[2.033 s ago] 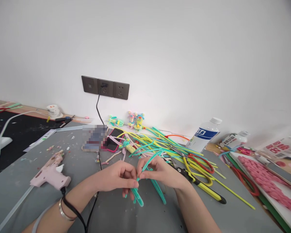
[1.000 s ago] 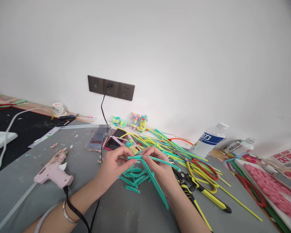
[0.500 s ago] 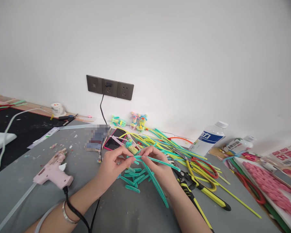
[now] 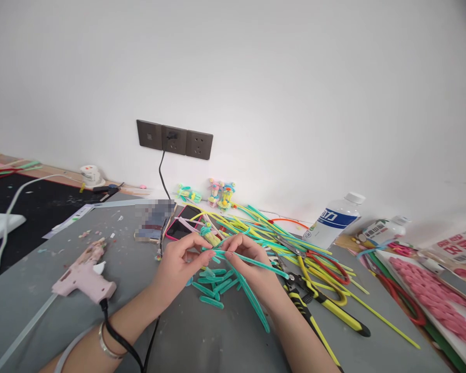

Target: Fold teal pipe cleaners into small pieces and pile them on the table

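Concealed by the fingertips of the left hand (image 4: 178, 267) and right hand (image 4: 261, 280): the meeting point of the teal stems (image 4: 270, 269). Covered in part beyond the left hand: the pink-edged phone (image 4: 184, 220). Pixelated farther left: a flat object (image 4: 154, 220), unidentifiable. Truncated by the frame: far left of the left hand, a white device (image 4: 2, 228); right of the right hand, one handle of the pliers (image 4: 314, 296) and the pink braided piece (image 4: 431, 292). Too small for reading: fine print on the cartons (image 4: 460, 246).
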### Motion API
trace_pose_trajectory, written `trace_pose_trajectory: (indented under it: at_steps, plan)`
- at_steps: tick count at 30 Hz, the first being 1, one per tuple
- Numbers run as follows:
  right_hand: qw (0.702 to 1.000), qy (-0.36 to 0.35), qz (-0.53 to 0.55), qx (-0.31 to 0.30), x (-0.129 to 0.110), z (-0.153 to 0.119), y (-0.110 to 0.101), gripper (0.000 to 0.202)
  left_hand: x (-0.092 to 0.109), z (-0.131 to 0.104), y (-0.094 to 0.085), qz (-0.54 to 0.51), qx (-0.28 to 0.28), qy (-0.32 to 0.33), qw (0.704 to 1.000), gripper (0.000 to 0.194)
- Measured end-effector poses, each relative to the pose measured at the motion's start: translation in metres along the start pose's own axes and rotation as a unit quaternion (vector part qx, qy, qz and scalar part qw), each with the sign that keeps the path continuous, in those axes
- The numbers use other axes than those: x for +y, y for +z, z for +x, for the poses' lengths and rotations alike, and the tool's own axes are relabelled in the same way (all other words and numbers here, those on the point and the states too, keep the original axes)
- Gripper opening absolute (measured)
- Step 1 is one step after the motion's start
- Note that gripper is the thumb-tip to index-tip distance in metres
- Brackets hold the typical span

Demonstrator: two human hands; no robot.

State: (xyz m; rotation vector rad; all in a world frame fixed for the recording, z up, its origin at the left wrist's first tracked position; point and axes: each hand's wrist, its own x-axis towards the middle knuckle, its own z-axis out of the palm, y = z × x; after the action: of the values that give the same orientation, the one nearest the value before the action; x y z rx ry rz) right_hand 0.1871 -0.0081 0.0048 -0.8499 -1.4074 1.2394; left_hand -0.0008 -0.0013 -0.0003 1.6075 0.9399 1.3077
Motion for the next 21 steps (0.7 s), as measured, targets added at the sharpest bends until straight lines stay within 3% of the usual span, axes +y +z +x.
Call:
trace_pose_trajectory:
  at_steps: [12,21]
  plan:
    - [1.000,0.018,-0.007,-0.005,-0.010,-0.005,-0.003,0.023,-0.001,0.000,0.000,-0.073,-0.010,-0.028,0.997,0.025]
    - [0.997,0.037,-0.048,-0.040,-0.017,-0.005,-0.018,0.013,0.003,0.000,-0.001,-0.102,-0.005,-0.037,0.994,0.021]
